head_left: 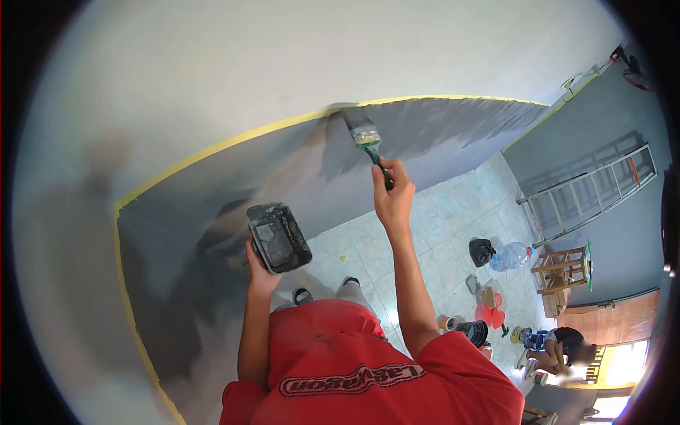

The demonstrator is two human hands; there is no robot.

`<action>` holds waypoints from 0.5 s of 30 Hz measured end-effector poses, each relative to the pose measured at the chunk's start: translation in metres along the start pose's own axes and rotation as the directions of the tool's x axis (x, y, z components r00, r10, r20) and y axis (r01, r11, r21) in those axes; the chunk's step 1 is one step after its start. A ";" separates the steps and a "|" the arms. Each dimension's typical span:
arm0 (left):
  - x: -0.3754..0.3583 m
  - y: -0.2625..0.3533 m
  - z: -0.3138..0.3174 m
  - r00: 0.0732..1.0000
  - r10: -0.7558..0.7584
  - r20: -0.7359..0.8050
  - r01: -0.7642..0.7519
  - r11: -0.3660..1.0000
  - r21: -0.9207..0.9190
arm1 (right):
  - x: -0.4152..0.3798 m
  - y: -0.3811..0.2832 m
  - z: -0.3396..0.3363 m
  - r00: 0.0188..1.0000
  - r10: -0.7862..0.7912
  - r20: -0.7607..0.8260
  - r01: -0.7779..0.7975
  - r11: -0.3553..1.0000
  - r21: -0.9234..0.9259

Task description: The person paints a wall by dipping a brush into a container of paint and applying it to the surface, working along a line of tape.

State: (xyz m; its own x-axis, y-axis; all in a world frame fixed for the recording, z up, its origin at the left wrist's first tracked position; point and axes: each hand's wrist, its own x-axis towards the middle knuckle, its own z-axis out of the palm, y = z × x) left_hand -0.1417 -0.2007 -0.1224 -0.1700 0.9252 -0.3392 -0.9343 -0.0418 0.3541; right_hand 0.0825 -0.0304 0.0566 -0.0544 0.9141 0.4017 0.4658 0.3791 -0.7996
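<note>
My right hand (394, 195) is closed around the dark green handle of a paintbrush (367, 136). The brush's bristles touch the wall just at the yellow masking tape (244, 136), over the grey painted area (418, 134). Lower and to the left, my left hand (261, 268) grips a black paint tray (279, 237) from its near left side. Dark grey paint coats the inside of the tray. Above the tape the wall (283, 57) is pale; below it the grey is patchy, with darker strokes near the tape.
A ladder (591, 195) leans on the right wall. On the tiled floor (453, 212) are a black bag (482, 251), a large water bottle (511, 256), a wooden stool (562, 270) and a black bucket (473, 331). Another person (559, 350) crouches farther off at the lower right.
</note>
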 end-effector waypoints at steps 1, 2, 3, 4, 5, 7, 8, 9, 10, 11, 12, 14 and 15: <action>-0.002 -0.001 -0.001 1.000 0.021 0.010 -0.021 0.999 0.037 | 0.002 -0.002 0.004 1.000 -0.027 0.009 0.027 1.000 0.007; -0.004 -0.001 -0.003 1.000 -0.003 -0.007 0.003 1.000 -0.005 | 0.003 0.001 0.012 0.998 -0.048 0.029 0.048 0.999 0.006; -0.009 0.000 0.001 0.999 -0.028 -0.023 0.027 0.999 -0.047 | 0.002 0.010 0.023 0.996 -0.069 0.049 0.069 0.998 0.005; -0.012 0.001 0.004 0.998 -0.053 -0.037 0.050 0.995 -0.089 | 0.000 0.022 0.032 0.994 -0.090 0.069 0.090 0.996 0.004; -0.014 0.000 0.002 0.998 -0.044 -0.034 0.041 0.995 -0.088 | -0.005 0.042 0.039 0.984 -0.092 0.150 0.102 0.993 -0.061; -0.015 0.001 -0.002 1.000 -0.012 -0.023 0.010 0.996 -0.086 | -0.015 0.082 0.056 0.947 -0.093 0.309 0.153 0.972 -0.177; -0.018 0.002 -0.003 0.999 -0.007 -0.035 0.004 0.995 -0.095 | -0.025 0.089 0.060 0.944 -0.090 0.317 0.154 0.971 -0.185; -0.020 0.002 -0.003 0.999 -0.002 -0.046 -0.002 0.995 -0.104 | -0.035 0.089 0.061 0.942 -0.087 0.324 0.156 0.969 -0.193; -0.019 0.003 -0.003 0.998 0.005 -0.055 -0.012 0.993 -0.115 | -0.038 0.089 0.063 0.939 -0.089 0.332 0.163 0.966 -0.200; -0.017 0.005 -0.004 0.999 0.016 -0.046 -0.021 0.993 -0.120 | -0.037 0.090 0.065 0.955 -0.078 0.288 0.131 0.976 -0.172; -0.018 0.005 -0.006 0.999 0.023 -0.045 -0.029 0.992 -0.126 | -0.037 0.074 0.059 0.967 -0.058 0.249 0.096 0.985 -0.144; -0.023 0.003 -0.018 0.998 0.026 -0.061 -0.033 0.992 -0.124 | -0.036 0.049 0.047 0.984 -0.064 0.166 0.080 0.992 -0.093; -0.018 0.002 -0.025 0.997 0.026 -0.067 -0.034 0.993 -0.116 | -0.032 0.031 0.039 0.990 -0.033 0.136 0.043 0.996 -0.077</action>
State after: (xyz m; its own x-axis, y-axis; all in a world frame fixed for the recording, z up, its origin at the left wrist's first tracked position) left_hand -0.1484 -0.2272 -0.1368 -0.2153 0.8963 -0.3877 -0.9579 -0.1167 0.2623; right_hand 0.0642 -0.0428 0.0015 -0.1887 0.9123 0.3634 0.5298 0.4062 -0.7446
